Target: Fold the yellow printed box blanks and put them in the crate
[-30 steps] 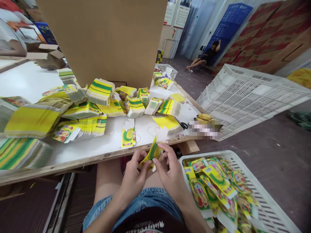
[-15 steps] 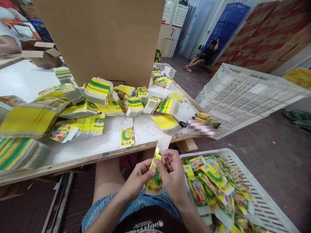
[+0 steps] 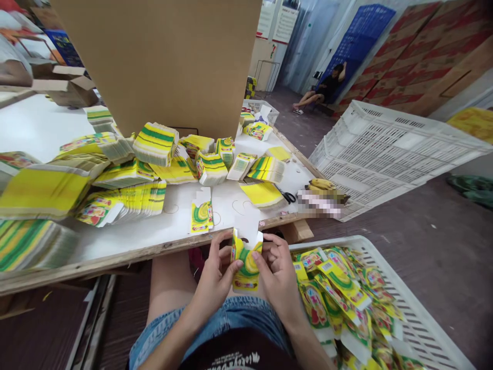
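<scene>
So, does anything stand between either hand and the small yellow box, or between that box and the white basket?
Nothing visible separates the left hand or right hand from the yellow box: both hold it. Toward the white basket at right, the right hand itself lies between; no other obstacle shows.

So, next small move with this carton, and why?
Probably lower the yellow-green carton into the white basket: the left hand and right hand hold it with its white flap up, and cartons in there show white flaps too.
</scene>
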Tool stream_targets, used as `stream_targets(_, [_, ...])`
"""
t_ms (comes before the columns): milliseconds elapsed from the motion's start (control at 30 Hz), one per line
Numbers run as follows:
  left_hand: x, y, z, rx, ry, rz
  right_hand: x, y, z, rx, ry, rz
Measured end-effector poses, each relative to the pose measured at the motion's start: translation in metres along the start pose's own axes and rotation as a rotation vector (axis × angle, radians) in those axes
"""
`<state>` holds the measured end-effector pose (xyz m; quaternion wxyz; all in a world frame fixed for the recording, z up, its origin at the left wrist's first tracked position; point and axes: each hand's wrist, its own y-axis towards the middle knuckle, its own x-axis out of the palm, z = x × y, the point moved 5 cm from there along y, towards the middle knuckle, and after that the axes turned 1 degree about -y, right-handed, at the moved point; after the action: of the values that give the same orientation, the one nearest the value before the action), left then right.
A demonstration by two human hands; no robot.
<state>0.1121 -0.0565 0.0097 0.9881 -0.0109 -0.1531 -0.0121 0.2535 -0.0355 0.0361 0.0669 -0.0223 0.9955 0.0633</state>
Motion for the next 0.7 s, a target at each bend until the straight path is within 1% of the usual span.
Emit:
stream_targets(100, [-0.001,0.001,0.008,-0.038,-0.012,-0.127,-0.002,0.002,0.0,-0.009,0.054,-0.117])
stream_targets(200, [-0.002,0.0,0.014,-0.116,-0.062,-0.228,-0.007,0.003,0.001,0.01,-0.008,-0.229])
stream_targets(267, [-0.001,-0.002,0.016,-0.154,-0.056,-0.268,-0.011,0.003,0.002,0.004,-0.059,-0.262])
stream_targets(400, [0.002,-0.005,0.011,-0.178,-0.04,-0.28,-0.014,0.002,0.005,0.01,-0.088,-0.241])
stream_targets(500, [0.002,-0.005,0.009,-0.164,-0.081,-0.249,-0.012,0.001,0.006,0.02,0.014,-0.244])
stream_targets(600, [0.001,-0.004,0.011,-0.162,-0.134,-0.249,-0.012,-0.001,0.004,0.026,0.098,-0.275])
stream_targets(700, [0.003,-0.004,0.013,-0.205,-0.223,-0.286,-0.015,-0.002,0.002,0.074,0.066,-0.321])
